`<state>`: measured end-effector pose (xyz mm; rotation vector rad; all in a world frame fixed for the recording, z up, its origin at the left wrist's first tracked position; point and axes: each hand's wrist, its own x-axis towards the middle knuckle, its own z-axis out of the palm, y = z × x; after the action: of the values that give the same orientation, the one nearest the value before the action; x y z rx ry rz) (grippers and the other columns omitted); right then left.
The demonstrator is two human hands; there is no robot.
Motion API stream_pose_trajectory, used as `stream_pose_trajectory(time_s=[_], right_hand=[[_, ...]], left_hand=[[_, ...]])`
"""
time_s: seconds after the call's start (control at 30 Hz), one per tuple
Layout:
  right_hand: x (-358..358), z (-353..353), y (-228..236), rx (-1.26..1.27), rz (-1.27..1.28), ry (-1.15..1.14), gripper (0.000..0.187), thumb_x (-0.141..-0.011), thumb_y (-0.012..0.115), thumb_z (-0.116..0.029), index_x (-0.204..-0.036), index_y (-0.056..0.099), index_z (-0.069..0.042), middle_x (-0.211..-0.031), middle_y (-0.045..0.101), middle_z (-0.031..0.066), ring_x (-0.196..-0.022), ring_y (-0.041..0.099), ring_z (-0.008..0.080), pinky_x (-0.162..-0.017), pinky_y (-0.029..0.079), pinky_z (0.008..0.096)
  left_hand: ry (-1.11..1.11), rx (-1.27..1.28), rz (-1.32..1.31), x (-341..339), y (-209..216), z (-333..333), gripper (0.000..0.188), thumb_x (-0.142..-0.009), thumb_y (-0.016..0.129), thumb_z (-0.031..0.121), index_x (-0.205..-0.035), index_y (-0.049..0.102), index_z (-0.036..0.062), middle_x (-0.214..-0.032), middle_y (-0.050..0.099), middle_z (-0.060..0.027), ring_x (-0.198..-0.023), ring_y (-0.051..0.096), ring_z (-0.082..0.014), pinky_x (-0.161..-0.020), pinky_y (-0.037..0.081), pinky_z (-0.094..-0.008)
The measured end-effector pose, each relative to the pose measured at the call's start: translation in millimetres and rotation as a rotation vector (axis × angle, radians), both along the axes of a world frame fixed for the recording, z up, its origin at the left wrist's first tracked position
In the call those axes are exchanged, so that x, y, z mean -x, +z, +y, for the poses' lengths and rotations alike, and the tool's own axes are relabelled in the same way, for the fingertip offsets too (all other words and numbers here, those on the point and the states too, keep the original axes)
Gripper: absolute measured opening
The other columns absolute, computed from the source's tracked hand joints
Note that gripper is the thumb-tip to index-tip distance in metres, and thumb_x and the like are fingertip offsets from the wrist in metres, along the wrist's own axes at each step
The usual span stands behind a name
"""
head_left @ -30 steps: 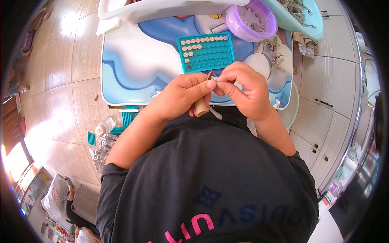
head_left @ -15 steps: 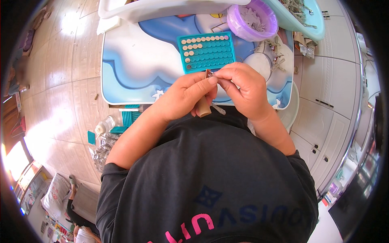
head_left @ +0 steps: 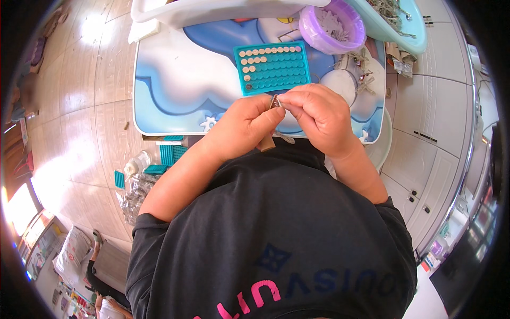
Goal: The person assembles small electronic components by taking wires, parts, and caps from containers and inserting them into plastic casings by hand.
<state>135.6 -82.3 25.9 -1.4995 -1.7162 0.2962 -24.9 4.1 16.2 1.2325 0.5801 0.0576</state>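
Note:
My left hand (head_left: 241, 125) is closed around a tan, flat-ended stick-like piece (head_left: 266, 143), whose lower end sticks out below the palm. Between the two hands its upper end shows a dark edge with a small metallic part (head_left: 275, 102). The fingertips of my right hand (head_left: 317, 114) are pinched together right at that end; whatever they grip is too small to name. Just beyond both hands lies a teal tray (head_left: 281, 77) of round recesses, with several pale round discs (head_left: 263, 51) along its far row and left side.
A cloud-patterned table (head_left: 175, 101) carries the tray. At the back stand a lined purple tub (head_left: 306, 38) of grey pieces, a white bin (head_left: 212, 17) and a pale-blue basin (head_left: 416, 40). Wiry scraps (head_left: 365, 82) lie to the right. More teal trays (head_left: 167, 154) sit below the table's left side.
My hands have shifted slightly, and the metallic part at the top of the tan piece shows more now. The discs in the tray look the same.

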Motion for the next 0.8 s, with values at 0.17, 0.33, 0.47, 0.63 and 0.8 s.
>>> stream_pose_trajectory(time_s=[0.17,0.33,0.47,0.63,0.8], right_hand=[[-1.0,1.8,-1.9,-0.021,-0.021,0.03,0.018,-0.07,0.068,0.001,-0.086,0.063,-0.003,-0.079,0.064,0.0104,-0.071,0.061,0.0276,-0.06,0.049,0.035],[-2.8,2.2,-1.6,-0.05,-0.071,0.038,0.02,-0.068,0.067,0.001,-0.087,0.062,-0.003,-0.079,0.063,0.0099,-0.069,0.061,0.0275,-0.059,0.049,0.0354],[-1.3,2.0,-2.9,-0.059,-0.092,0.04,0.017,-0.07,0.066,-0.001,-0.086,0.062,-0.004,-0.078,0.063,0.0096,-0.069,0.061,0.0274,-0.059,0.049,0.0357],[2.6,2.6,0.2,-0.039,-0.106,-0.001,0.013,-0.072,0.064,-0.001,-0.084,0.06,-0.004,-0.078,0.062,0.0094,-0.069,0.06,0.0277,-0.059,0.048,0.0361],[-1.2,3.0,-1.9,0.089,0.071,-0.141,0.008,-0.079,0.062,-0.002,-0.085,0.058,-0.002,-0.075,0.06,0.0075,-0.067,0.059,0.0219,-0.061,0.048,0.0315]], left_hand=[[0.007,-0.031,0.018,-0.5,-4.4,-1.0,0.024,-0.094,0.046,0.023,-0.079,0.051,0.0055,-0.067,0.051,0.001,-0.054,0.049,-0.0062,-0.046,0.04,-0.0213],[0.035,-0.106,-0.003,-0.1,-6.2,-2.0,0.023,-0.093,0.046,0.022,-0.08,0.051,0.0044,-0.066,0.052,-0.0002,-0.053,0.051,-0.0074,-0.046,0.04,-0.0221],[0.021,-0.138,0.033,-0.7,-11.6,-1.2,0.021,-0.092,0.047,0.021,-0.081,0.051,0.0034,-0.065,0.052,-0.001,-0.052,0.051,-0.0083,-0.046,0.04,-0.0228],[0.028,-0.19,0.039,-3.6,-3.4,-1.2,0.019,-0.09,0.045,0.019,-0.083,0.052,0.0029,-0.067,0.053,-0.0011,-0.052,0.052,-0.0089,-0.046,0.04,-0.0231],[0.101,0.029,-0.068,1.2,-15.1,1.8,0.016,-0.088,0.045,0.012,-0.099,0.05,0.0027,-0.073,0.048,-0.001,-0.054,0.044,-0.0074,-0.05,0.035,-0.0196]])
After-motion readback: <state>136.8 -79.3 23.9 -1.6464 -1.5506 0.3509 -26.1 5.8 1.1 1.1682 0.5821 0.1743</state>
